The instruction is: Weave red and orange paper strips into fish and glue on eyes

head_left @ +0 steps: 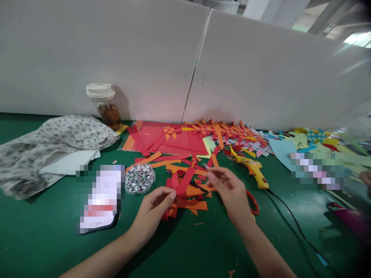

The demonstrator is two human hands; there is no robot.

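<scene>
Being probably light, springy and easily creased, the red paper strips (pixel 185 184) are best held at their overlapped end, where they are pinched by the left hand (pixel 155 206) above orange paper scraps (pixel 193 204), well short of the far edge of the green desk (pixel 203 247). The right hand (pixel 230 189) is held apart, wrist angled inward, with a thin silver-tipped tool (pixel 205 166) seemingly gripped. Along that edge, woven paper fish (pixel 232 131) are heaped.

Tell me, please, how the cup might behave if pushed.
The cup looks taller than wide, so a high push could tip it. The brown liquid low inside probably steadies it somewhat. Its round sides suggest it might roll once toppled.
</scene>
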